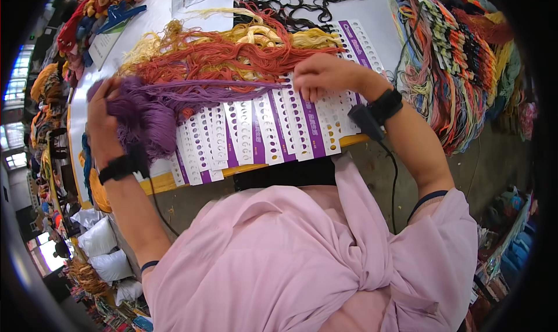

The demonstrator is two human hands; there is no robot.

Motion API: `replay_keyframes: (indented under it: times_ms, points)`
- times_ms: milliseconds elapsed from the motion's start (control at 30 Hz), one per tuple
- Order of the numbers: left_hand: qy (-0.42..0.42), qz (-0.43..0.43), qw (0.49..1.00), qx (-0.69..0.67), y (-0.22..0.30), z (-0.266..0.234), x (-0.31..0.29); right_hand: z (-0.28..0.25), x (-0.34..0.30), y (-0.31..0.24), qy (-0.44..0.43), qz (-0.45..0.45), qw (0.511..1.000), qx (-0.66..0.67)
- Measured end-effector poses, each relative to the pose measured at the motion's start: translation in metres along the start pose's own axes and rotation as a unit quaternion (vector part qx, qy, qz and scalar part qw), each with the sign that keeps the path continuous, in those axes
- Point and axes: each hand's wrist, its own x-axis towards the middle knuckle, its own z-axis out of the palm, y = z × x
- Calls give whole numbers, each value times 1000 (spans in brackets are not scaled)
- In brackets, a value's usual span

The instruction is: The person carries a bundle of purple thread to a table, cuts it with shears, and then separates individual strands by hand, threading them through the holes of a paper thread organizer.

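Observation:
A thick bundle of purple thread (154, 126) lies over the table's left front. My left hand (103, 108) is at its left side, fingers bent round part of the purple thread. Purple strands stretch from the bundle to the right, ending at a row of long white-and-purple punched cards (256, 131). My right hand (334, 76) hovers over the right-hand cards, close to the strand ends. Its fingers curl downward and inward; what they pinch, if anything, is hidden. Behind the purple strands lie tangled rust-red threads (215, 56) and yellow threads (261, 34), also reaching the cards.
Black threads (302, 4) and a printed sheet (200, 4) lie at the back. Multicoloured skeins (447, 70) hang over the right side. Yarn balls and blue scissors-like handles (119, 17) sit at the back left. The table's yellow edge (241, 170) runs before me.

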Motion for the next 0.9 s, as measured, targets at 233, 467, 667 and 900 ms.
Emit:
replay_keyframes:
  times_ms: [233, 467, 667, 900]
  points:
    - [-209, -262, 907, -256, -147, 187, -111, 18, 9, -19, 130, 85, 986, -63]
    - [-263, -235, 900, -257, -167, 180, -110, 95, 29, -33, 153, 38, 963, 221]
    - [-237, -219, 917, -235, -159, 177, -120, 100, 33, -20, 196, 13, 932, 306]
    - [-194, -126, 961, -148, -163, 181, -129, 104, 25, -14, 209, -13, 924, 320]
